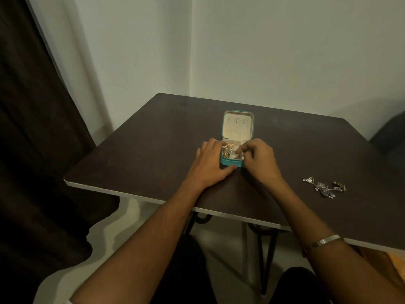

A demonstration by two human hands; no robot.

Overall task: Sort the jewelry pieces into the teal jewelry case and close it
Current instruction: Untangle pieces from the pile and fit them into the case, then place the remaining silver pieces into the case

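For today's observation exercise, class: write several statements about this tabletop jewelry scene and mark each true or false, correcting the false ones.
1. The small teal jewelry case stands open, its cream-lined lid upright. True.
2. The left hand is lifted clear of the case. False: it rests against the case's left side, thumb along the front edge.
3. Gold-coloured jewelry pieces lie in a rear left compartment. True.
4. The cluster of silver jewelry pieces lies inside the case. False: it lies on the dark brown table, to the right of the case.
5. The right hand hovers over the silver cluster. False: its fingers are at the case's right compartments.
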